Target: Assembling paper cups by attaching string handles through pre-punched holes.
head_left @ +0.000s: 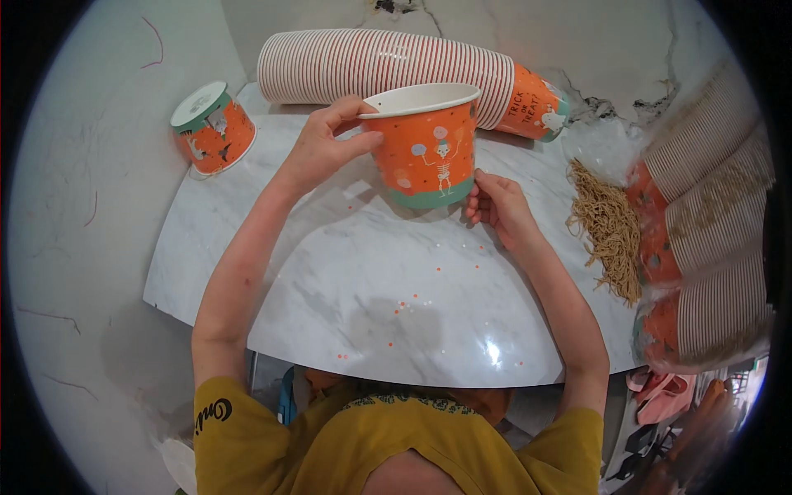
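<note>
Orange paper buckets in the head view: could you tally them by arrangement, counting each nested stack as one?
Held bucket, between left hand and right hand: 1
Upside-down bucket: 1
Unwrapped nested stack: 1
Plastic-wrapped nested stacks: 3
Total: 6

A pale wall [74, 148] with a few thin, reddish curved marks stands to the left of the left hand [326, 148], and beyond both hands rises a back wall [610, 37] in off-white with dark, jagged cracks [598, 107]. Beneath the hands spreads a white tabletop [313, 264] with soft grey marbling, a bright glare [493, 353] shining nearer the body than the right hand [503, 206]. Farther right and nearer the body, a dim, cluttered area [689, 441] borders a bright patch of light [755, 379].
</note>
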{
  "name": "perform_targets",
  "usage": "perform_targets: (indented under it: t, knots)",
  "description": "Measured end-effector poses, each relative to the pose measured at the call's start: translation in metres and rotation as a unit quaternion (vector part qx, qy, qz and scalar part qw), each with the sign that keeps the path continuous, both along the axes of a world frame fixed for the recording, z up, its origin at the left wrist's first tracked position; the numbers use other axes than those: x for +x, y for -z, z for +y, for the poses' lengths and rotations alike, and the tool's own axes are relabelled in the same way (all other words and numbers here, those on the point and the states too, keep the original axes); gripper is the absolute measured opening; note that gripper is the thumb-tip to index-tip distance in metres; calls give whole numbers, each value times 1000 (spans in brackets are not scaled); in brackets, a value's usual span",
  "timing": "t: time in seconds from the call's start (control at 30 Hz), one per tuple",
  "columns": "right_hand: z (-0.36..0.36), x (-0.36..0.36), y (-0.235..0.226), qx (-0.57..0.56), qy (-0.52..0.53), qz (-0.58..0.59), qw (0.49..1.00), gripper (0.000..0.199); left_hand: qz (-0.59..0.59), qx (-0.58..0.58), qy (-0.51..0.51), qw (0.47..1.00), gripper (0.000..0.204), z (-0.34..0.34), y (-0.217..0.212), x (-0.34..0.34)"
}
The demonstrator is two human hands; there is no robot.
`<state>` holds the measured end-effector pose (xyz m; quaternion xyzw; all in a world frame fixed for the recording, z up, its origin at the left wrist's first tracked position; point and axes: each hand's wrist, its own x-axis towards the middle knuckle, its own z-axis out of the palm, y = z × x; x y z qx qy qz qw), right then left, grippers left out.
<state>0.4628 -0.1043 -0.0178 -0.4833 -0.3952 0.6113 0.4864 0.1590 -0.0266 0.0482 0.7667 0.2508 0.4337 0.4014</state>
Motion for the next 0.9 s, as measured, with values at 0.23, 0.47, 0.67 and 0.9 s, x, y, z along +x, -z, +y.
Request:
perform_targets:
  t: [0.23,0.47,0.67,0.9]
  knots:
    - [-8,-19,-4,94,65,-169,979,27,38,170,-83,981,16,-11,0,11]
    - [-26,-39,-30,294,115,-218,924,41,139,350,-176,910,20,-75,-5,59]
    - [-30,-39,-37,302,126,-215,920,43,8,110,25,994,26,-100,-24,59]
    - [-34,-39,-51,285,120,-227,924,40,-77,57,-133,986,21,-81,-78,18]
